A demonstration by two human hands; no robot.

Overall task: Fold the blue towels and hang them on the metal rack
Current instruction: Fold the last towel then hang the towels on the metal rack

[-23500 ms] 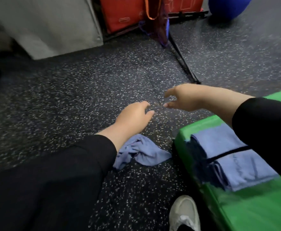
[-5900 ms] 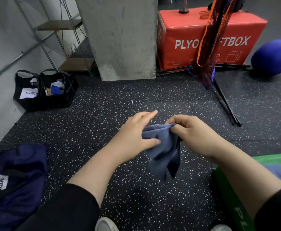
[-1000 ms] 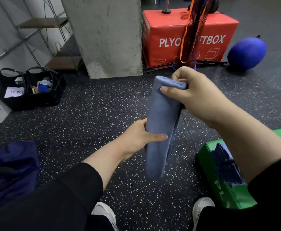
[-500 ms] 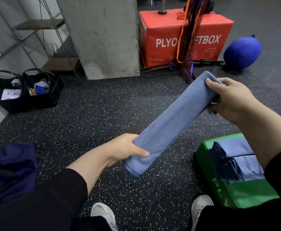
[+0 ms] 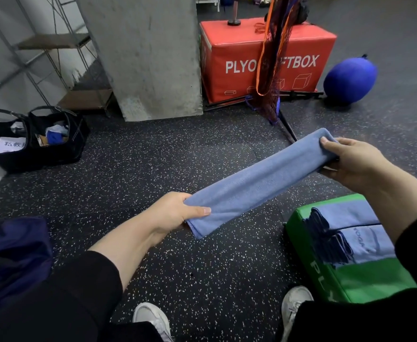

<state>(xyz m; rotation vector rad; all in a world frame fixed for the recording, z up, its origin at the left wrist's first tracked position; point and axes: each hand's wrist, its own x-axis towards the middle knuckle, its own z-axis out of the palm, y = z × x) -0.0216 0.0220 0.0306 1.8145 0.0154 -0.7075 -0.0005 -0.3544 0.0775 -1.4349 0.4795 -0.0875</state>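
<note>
Left hand: my left hand [image 5: 175, 213] grips the near end of the folded blue towel [image 5: 254, 181], thumb on top and fingers curled underneath.
Right hand: my right hand [image 5: 353, 161] pinches the far end, fingers wrapped over the top edge.
Towel: it spans the gap between both hands as a long narrow strip, held in the air above the speckled floor [image 5: 177, 156], sloping up from the left hand to the right.
Stack: other folded blue towels [image 5: 358, 233] lie on the green foam block [image 5: 365, 282], just below my right forearm.
Rack: a metal rack [image 5: 54, 58] stands well beyond my left hand by the wall; I judge it the likely hanging place, though I cannot be sure.
Step in hand: the towel looks folded lengthwise; I judge the next fold should halve it.
Doing it well: keep light tension between the hands so the layers stay aligned, then bring the ends together edge to edge without twisting.
Risk: the cloth is limp, so slackening one end may let the inner layers slip out.
Change: half a second ago the strip tilted more steeply; it now lies flatter and looks pulled tauter, with both hands lower.
</note>
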